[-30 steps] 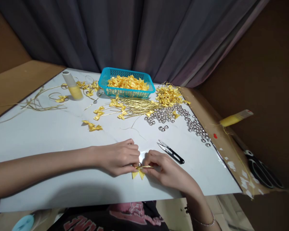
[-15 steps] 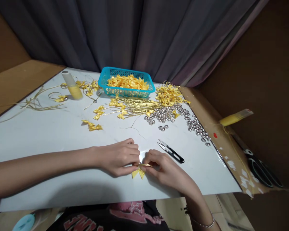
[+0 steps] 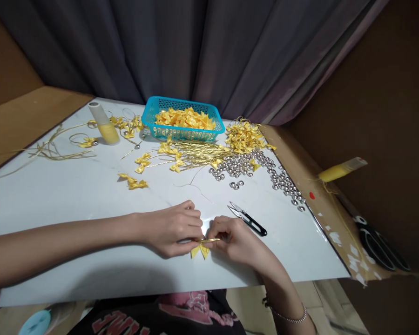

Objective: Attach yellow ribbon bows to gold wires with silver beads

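Observation:
Close to the table's front edge, both hands meet at a yellow ribbon bow (image 3: 200,251), its two tails pointing toward me. My left hand (image 3: 181,231) pinches the bow from the left, its fingers curled. From the right, my right hand (image 3: 232,237) is closed on a short gold cord (image 3: 211,240) that lies across the top of the bow. The fingertips hide the knot and most of the bow's loops. A pair of black thread snips (image 3: 249,220) rests just beyond my right hand.
A turquoise basket (image 3: 185,134) of yellow bows stands at the back. Near it lie gold cords (image 3: 202,154), a heap of finished-looking bows (image 3: 246,137) and silver beads (image 3: 237,165). A yellow-filled bottle (image 3: 104,123) stands left; large scissors (image 3: 377,244) lie right.
The gold cord between my hands has straightened and tilts slightly upward to the right. My right wrist has shifted a little; both hands keep their hold.

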`<action>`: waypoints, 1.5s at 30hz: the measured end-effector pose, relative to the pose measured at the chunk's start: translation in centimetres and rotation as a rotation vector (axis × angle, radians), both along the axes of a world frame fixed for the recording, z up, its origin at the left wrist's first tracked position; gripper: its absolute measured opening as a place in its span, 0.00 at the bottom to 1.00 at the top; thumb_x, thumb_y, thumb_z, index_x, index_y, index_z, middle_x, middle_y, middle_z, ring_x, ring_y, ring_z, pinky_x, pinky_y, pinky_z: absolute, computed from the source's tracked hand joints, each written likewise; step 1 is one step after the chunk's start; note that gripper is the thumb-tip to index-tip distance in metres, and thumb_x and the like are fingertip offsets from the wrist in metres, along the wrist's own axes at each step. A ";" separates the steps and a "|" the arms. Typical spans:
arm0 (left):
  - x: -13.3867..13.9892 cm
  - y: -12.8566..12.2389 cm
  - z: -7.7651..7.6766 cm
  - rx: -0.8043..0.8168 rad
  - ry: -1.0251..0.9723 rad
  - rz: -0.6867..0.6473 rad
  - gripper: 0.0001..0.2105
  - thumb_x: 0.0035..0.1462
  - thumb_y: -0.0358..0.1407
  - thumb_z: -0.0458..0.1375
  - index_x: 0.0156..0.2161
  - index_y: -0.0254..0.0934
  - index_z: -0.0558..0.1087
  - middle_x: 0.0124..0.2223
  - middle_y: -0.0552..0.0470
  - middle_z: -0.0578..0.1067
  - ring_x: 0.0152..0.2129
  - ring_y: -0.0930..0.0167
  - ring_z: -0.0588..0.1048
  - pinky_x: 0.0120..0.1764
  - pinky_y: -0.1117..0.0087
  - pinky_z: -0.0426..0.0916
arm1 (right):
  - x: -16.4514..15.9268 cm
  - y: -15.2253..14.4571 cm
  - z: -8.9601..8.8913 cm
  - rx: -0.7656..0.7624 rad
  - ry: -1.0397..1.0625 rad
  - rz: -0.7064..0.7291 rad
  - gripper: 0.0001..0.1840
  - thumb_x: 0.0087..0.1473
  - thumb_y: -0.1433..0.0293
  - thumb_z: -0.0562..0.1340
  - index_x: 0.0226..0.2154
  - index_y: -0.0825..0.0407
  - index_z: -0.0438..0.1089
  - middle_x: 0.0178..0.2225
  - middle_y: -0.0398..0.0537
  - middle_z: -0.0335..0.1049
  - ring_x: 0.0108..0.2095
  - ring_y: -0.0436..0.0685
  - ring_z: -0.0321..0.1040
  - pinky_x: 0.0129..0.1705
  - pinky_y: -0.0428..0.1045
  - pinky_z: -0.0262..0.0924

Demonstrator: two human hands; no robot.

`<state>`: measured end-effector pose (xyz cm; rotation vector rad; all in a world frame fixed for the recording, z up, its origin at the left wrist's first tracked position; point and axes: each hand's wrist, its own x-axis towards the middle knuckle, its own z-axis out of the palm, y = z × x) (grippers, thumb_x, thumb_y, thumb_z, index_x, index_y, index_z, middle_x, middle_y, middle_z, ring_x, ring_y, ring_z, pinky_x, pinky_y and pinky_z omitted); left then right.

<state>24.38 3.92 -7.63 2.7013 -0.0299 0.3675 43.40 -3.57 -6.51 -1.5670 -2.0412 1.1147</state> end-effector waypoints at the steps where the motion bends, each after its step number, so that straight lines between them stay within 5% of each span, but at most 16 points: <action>1: 0.0 0.0 0.0 0.002 -0.002 -0.004 0.06 0.58 0.31 0.48 0.31 0.37 0.65 0.27 0.51 0.69 0.28 0.70 0.65 0.37 0.66 0.56 | -0.1 0.0 0.0 -0.003 -0.014 -0.014 0.08 0.45 0.80 0.64 0.20 0.55 0.69 0.22 0.41 0.64 0.24 0.48 0.58 0.27 0.44 0.50; 8: -0.1 -0.1 0.2 0.015 0.012 0.009 0.07 0.58 0.32 0.49 0.30 0.36 0.66 0.26 0.51 0.69 0.27 0.70 0.64 0.38 0.65 0.56 | -0.6 -0.4 -0.1 0.022 -0.100 -0.046 0.09 0.42 0.83 0.60 0.19 0.55 0.68 0.22 0.42 0.66 0.26 0.50 0.60 0.28 0.45 0.51; 14: -0.1 -0.2 0.1 0.012 -0.002 0.032 0.04 0.55 0.33 0.52 0.30 0.36 0.66 0.26 0.52 0.70 0.27 0.69 0.65 0.38 0.65 0.56 | 0.0 -1.1 0.4 0.030 -0.065 -0.011 0.05 0.49 0.75 0.64 0.24 0.54 0.71 0.25 0.44 0.67 0.31 0.52 0.61 0.33 0.47 0.53; 17: -0.2 -0.2 0.2 0.026 -0.002 0.032 0.03 0.54 0.33 0.53 0.30 0.36 0.67 0.25 0.52 0.70 0.27 0.69 0.64 0.38 0.64 0.56 | 0.4 -1.3 0.6 0.014 -0.063 0.039 0.05 0.45 0.71 0.69 0.27 0.53 0.72 0.26 0.42 0.66 0.32 0.52 0.61 0.35 0.47 0.52; 25: -0.4 -0.4 0.4 0.092 0.001 0.039 0.05 0.54 0.34 0.53 0.29 0.36 0.67 0.25 0.52 0.69 0.27 0.69 0.64 0.39 0.64 0.56 | 0.9 -1.4 0.6 0.026 -0.079 0.103 0.09 0.44 0.78 0.67 0.29 0.52 0.71 0.27 0.41 0.65 0.33 0.53 0.60 0.39 0.50 0.50; 36: -0.3 0.0 2.5 -0.190 0.026 0.109 0.04 0.47 0.29 0.52 0.27 0.37 0.68 0.24 0.53 0.73 0.28 0.68 0.66 0.39 0.63 0.54 | 0.4 -1.1 0.8 0.081 -0.056 0.129 0.14 0.43 0.87 0.56 0.27 0.53 0.67 0.27 0.41 0.65 0.33 0.52 0.60 0.41 0.50 0.51; 45: -0.4 0.8 2.1 -0.175 0.064 0.106 0.14 0.42 0.25 0.51 0.36 0.37 0.69 0.33 0.50 0.75 0.35 0.65 0.67 0.40 0.63 0.55 | 1.8 -2.2 1.8 0.065 0.032 0.118 0.22 0.46 0.83 0.59 0.43 0.50 0.62 0.43 0.48 0.64 0.45 0.57 0.59 0.46 0.51 0.56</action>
